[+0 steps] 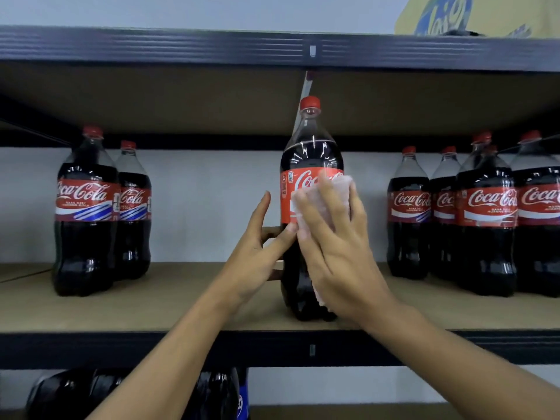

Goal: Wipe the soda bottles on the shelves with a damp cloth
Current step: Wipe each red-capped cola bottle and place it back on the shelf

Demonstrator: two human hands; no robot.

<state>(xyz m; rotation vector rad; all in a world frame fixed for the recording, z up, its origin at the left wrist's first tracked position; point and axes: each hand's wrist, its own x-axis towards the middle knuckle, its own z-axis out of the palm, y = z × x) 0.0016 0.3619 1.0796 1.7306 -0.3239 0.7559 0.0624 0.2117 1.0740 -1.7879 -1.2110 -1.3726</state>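
Coca-Cola bottle (pixel 312 159), a tall clear plastic one with dark cola, a red screw cap and a glossy red label, stands upright near the front edge of the middle shelf (pixel 181 298), a matte brown board on a dark ribbed metal beam. From my head camera I see my right hand (pixel 336 253) lying flat on the bottle's front, fingers spread and nearly straight, pressing a pale pink, nubbly cloth (pixel 333 192) against the label. The cloth pokes out above my fingertips and below my palm. My left hand (pixel 257 256) steadies the bottle's left side: thumb on the front, lower fingers curled round behind it, index finger pointing up.

Two similar bottles (pixel 86 213) stand well apart to the left, one behind the other. A tight cluster of bottles (pixel 485 213) stands to the right. Above, the upper shelf beam (pixel 212 50) carries a yellow cardboard box (pixel 454 16). Below, dark bottles (pixel 75 392) lie partly hidden by my left forearm.
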